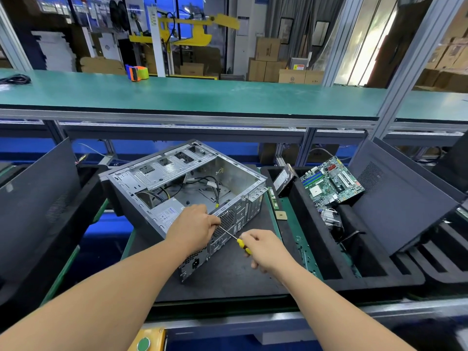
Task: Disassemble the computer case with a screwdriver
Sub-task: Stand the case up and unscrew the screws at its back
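Computer case point(187, 188) lies on its side, open top up, on a dark mat point(228, 274) at the near workbench, rear panel toward the person, loose cables and a power supply point(168, 214) inside. Left hand point(193, 228) rests on the case's rear edge, fingers curled around the screwdriver point(234, 238) shaft near the tip; right hand point(263, 249) grips its yellow handle, fingers wrapped round it. Just right, a black foam tray point(316, 249) holds a motherboard point(331, 182) leaning tilted, with a dark side panel point(395, 198) propped beyond it.
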